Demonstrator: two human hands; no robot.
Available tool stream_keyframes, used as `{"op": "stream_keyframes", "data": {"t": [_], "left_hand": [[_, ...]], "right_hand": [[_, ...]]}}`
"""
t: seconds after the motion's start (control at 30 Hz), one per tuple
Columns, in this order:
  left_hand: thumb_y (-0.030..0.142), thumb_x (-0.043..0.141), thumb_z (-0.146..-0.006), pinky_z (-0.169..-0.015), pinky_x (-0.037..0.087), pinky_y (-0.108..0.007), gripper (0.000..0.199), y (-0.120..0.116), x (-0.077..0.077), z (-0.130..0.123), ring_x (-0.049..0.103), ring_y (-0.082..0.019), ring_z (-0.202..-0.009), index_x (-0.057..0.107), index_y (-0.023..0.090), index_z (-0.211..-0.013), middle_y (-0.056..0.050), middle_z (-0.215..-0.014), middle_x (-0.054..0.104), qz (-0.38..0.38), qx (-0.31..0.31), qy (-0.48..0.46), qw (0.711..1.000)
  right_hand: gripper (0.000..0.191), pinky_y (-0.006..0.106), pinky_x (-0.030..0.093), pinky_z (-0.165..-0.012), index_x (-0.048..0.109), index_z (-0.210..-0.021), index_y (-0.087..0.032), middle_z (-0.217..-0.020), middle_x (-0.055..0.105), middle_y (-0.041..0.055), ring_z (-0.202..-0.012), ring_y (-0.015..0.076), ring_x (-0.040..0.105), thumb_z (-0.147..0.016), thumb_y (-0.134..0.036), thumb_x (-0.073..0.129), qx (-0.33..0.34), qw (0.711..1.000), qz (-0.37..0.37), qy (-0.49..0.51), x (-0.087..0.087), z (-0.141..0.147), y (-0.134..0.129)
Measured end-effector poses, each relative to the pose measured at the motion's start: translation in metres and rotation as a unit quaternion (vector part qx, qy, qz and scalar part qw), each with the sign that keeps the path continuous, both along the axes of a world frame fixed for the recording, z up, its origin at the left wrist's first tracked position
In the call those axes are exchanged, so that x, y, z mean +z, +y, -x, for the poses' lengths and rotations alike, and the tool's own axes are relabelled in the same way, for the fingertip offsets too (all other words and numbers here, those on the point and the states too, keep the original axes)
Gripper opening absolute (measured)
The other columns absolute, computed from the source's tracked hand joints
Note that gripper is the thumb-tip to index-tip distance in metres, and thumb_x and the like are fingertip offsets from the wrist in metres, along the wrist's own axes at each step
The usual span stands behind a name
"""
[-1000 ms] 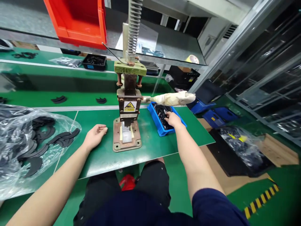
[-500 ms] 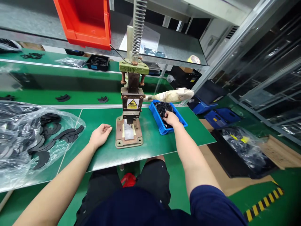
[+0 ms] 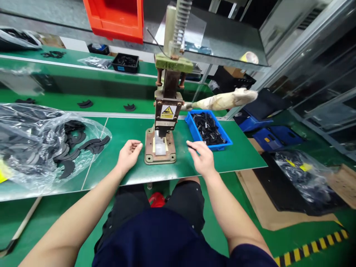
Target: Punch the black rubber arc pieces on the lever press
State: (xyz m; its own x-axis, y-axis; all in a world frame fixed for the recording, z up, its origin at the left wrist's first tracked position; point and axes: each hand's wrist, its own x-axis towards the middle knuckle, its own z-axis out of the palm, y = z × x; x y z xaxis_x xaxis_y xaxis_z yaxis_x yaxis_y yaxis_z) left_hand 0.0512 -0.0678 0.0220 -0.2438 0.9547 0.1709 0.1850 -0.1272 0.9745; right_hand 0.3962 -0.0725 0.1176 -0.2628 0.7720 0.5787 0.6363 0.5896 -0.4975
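Note:
A hand press (image 3: 168, 111) with a warning label stands upright on the green bench, its wrapped lever (image 3: 225, 101) reaching right. Left of its base plate (image 3: 150, 157), my left hand (image 3: 129, 156) rests near the bench with curled fingers; whatever they hold, if anything, is hidden. On the other side, my right hand (image 3: 203, 158) pinches a small black part (image 3: 190, 147) between thumb and fingers. Behind that hand is a blue bin (image 3: 226, 144) full of black parts (image 3: 208, 128). A pale plate (image 3: 160, 148) lies under the press head.
A clear plastic bag (image 3: 36, 148) with black curved pieces (image 3: 67, 168) covers the bench's left side. Along the back ledge are more curved pieces (image 3: 85, 104) and a black tray (image 3: 125, 63). An orange bin (image 3: 116, 22) sits on the shelf above. Cardboard (image 3: 258, 207) lies at right.
My right hand has left the blue bin and moved left and nearer to me, carrying a small black part. My left hand stays beside the press. The view has shifted slightly.

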Motion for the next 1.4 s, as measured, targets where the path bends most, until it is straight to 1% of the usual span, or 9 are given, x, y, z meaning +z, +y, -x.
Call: {"op": "stream_keyframes", "data": {"t": [0.1,0.27,0.5,0.83,0.97,1.03,1.13,1.27,1.4], "left_hand": [[0.041,0.072,-0.097,-0.083,0.06,-0.035,0.026,-0.043,0.025,-0.029,0.07,-0.018,-0.087,0.07,0.022,-0.114,-0.006,-0.101,0.073,-0.084,-0.091,0.078,0.989],[0.028,0.075,-0.096,-0.083,0.061,-0.037,0.041,-0.077,0.054,-0.054,0.07,-0.02,-0.094,0.067,0.025,-0.136,-0.01,-0.113,0.073,-0.21,-0.197,0.132,0.948],[0.021,0.075,-0.096,-0.08,0.061,-0.036,0.031,-0.083,0.057,-0.052,0.071,-0.019,-0.092,0.071,0.024,-0.127,-0.008,-0.106,0.074,-0.239,-0.2,0.148,0.939],[0.024,0.074,-0.097,-0.083,0.062,-0.036,0.024,-0.088,0.054,-0.052,0.072,-0.019,-0.092,0.073,0.023,-0.122,-0.009,-0.104,0.076,-0.217,-0.211,0.143,0.942],[0.028,0.072,-0.099,-0.084,0.061,-0.038,0.013,-0.092,0.053,-0.052,0.073,-0.02,-0.091,0.075,0.024,-0.111,-0.008,-0.1,0.076,-0.172,-0.204,0.119,0.956],[0.033,0.073,-0.098,-0.082,0.061,-0.038,0.011,-0.094,0.052,-0.052,0.073,-0.021,-0.09,0.073,0.024,-0.104,-0.008,-0.098,0.076,-0.114,-0.2,0.084,0.969],[0.043,0.072,-0.098,-0.077,0.061,-0.037,0.02,-0.096,0.053,-0.054,0.071,-0.019,-0.08,0.07,0.023,-0.097,-0.006,-0.09,0.074,0.008,-0.237,-0.026,0.971],[0.05,0.079,-0.092,-0.07,0.06,-0.033,0.033,-0.095,0.054,-0.056,0.069,-0.016,-0.068,0.064,0.02,-0.088,-0.002,-0.075,0.071,0.124,-0.307,-0.182,0.926],[0.044,0.09,-0.082,-0.064,0.057,-0.028,0.041,-0.097,0.054,-0.061,0.068,-0.013,-0.06,0.058,0.02,-0.089,0.001,-0.07,0.071,0.208,-0.33,-0.292,0.873]], "right_hand": [[0.045,0.035,0.064,-0.098,0.062,-0.146,-0.029,-0.127,0.077,0.007,-0.113,0.0167,0.075,-0.102,-0.022,0.056,0.09,0.996,0.009,0.006,-0.017,0.031,-0.031],[0.061,0.033,0.065,-0.101,0.047,-0.157,-0.031,-0.135,0.076,0.0059,-0.117,0.0166,0.076,-0.099,-0.017,0.06,0.194,0.981,0.025,0.008,-0.029,0.057,-0.048],[0.076,0.037,0.066,-0.103,0.022,-0.168,-0.028,-0.126,0.08,0.0063,-0.123,0.0195,0.075,-0.101,-0.018,0.057,0.229,0.972,0.052,0.01,-0.032,0.065,-0.053],[0.074,0.035,0.067,-0.095,0.019,-0.168,-0.026,-0.122,0.081,0.0069,-0.112,0.019,0.079,-0.103,-0.023,0.054,0.224,0.972,0.07,-0.019,-0.034,0.061,-0.054],[0.057,0.034,0.066,-0.092,0.044,-0.155,-0.025,-0.116,0.081,0.0069,-0.105,0.0181,0.08,-0.101,-0.025,0.06,0.211,0.977,0.038,-0.007,-0.033,0.061,-0.054],[0.04,0.035,0.066,-0.089,0.06,-0.14,-0.025,-0.112,0.081,0.0062,-0.101,0.0181,0.079,-0.099,-0.025,0.063,0.211,0.977,0.023,-0.005,-0.033,0.06,-0.052],[0.028,0.036,0.064,-0.09,0.069,-0.126,-0.026,-0.111,0.081,0.0056,-0.103,0.0178,0.077,-0.099,-0.023,0.063,0.228,0.974,0.011,-0.014,-0.031,0.06,-0.049],[0.028,0.033,0.062,-0.087,0.071,-0.125,-0.029,-0.113,0.08,0.0047,-0.102,0.0158,0.075,-0.1,-0.022,0.06,0.255,0.966,-0.012,-0.029,-0.028,0.061,-0.046],[0.027,0.03,0.059,-0.079,0.071,-0.124,-0.028,-0.107,0.08,0.0042,-0.092,0.0139,0.073,-0.1,-0.023,0.06,0.261,0.962,-0.061,-0.043,-0.023,0.064,-0.047]]}}
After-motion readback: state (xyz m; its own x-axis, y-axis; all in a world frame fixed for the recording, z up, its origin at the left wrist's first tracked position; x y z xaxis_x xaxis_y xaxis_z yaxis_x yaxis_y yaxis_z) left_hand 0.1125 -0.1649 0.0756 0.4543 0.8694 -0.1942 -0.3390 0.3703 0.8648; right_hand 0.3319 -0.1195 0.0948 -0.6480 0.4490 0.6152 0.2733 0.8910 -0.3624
